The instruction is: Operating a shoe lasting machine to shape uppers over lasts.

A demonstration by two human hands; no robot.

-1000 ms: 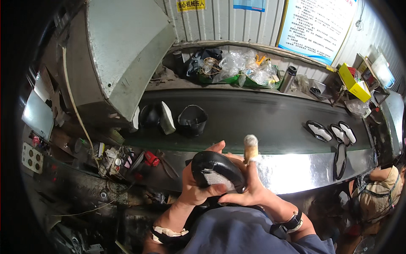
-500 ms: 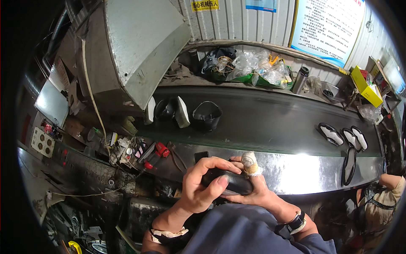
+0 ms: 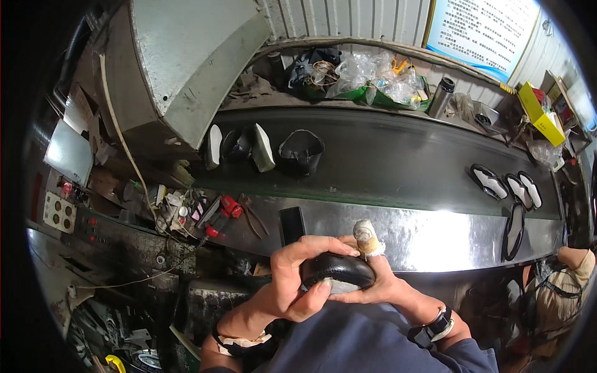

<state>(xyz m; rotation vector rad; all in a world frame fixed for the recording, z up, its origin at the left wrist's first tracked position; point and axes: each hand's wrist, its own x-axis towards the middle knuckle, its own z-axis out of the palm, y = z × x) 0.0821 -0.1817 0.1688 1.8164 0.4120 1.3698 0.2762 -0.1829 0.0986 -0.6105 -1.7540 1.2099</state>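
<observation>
My left hand (image 3: 292, 276) and my right hand (image 3: 382, 280) grip a black shoe (image 3: 339, 267) between them, close to my body. Its rounded, glossy end faces up, and a pale grey underside shows at the lower edge. Left thumb and fingers press on the near and left sides; the right palm supports the right side. One right-hand finger (image 3: 367, 239) wears a thick, whitish wrapping and sticks up. Much of the shoe is covered by my hands. Just beyond lies a dark phone (image 3: 291, 225) on the metal ledge (image 3: 404, 233).
Black shoe pieces with pale soles (image 3: 263, 149) stand on the dark conveyor belt (image 3: 398, 161), beside a metal hood (image 3: 193, 68). Several shoes (image 3: 488, 181) lie at its right end. Red-handled pliers (image 3: 231, 208) rest at left. Another person's arm (image 3: 572, 267) shows at right.
The shoe has tilted in my hands, so its pale underside and glossy end show more. The view has shifted, and more of the phone is visible.
</observation>
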